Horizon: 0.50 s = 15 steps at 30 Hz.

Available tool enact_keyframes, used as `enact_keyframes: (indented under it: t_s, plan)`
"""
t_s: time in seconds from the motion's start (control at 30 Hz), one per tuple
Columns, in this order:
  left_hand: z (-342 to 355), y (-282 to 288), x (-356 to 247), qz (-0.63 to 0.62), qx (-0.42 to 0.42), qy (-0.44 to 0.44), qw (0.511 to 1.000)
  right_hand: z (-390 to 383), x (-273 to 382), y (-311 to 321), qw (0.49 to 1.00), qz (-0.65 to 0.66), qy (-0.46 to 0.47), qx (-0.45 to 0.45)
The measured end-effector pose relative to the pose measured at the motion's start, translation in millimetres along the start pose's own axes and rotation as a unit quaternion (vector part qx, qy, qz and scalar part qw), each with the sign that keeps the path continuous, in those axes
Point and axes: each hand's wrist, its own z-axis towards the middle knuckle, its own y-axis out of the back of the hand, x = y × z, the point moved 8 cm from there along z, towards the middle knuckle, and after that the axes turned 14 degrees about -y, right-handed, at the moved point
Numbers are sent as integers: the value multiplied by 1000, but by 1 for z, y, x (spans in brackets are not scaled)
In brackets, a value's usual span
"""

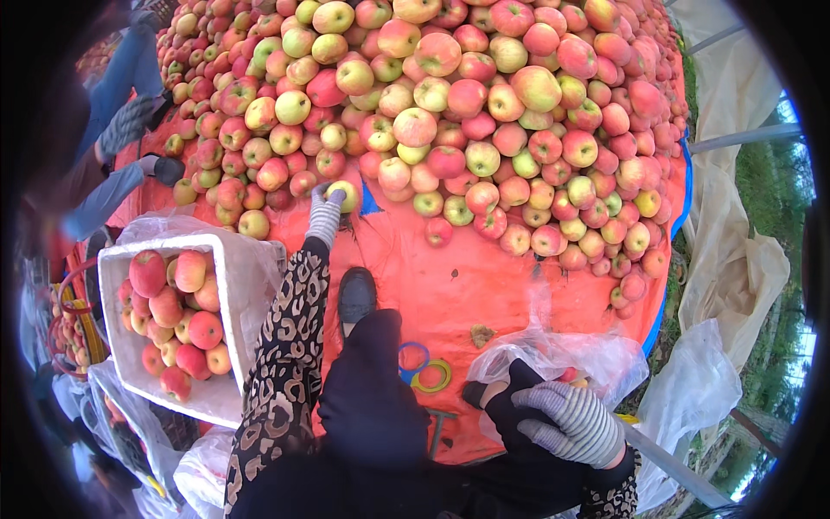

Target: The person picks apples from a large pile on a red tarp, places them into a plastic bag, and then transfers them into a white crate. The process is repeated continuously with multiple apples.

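Note:
Reaching forward, my left hand in a striped grey glove is closed on a yellow-green apple at the near edge of a large heap of red and yellow apples. The far side of that apple and some fingertips are hard to make out. My right hand, in the same kind of glove, rests on my dark-trousered right knee. Its fingers are bent loosely, with the thumb apart, and nothing shows in them. Left of my left arm stands a white foam box part-filled with apples.
Under the heap lies an orange-red tarp. Blue and yellow rings lie between my feet. A clear plastic bag with some apples is by my right foot. Another person's gloved hand shows at far left. A metal pole is at lower right.

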Motion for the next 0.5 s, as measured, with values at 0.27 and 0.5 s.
enact_keyframes:
  t_s: [0.27,0.5]
  plan:
    - [-138,-55,-67,-500,210,286,790,8,-7,2,994,105,-14,0]
    - [-190,-73,-92,-407,314,302,803,75,-56,-43,886,448,-101,56]
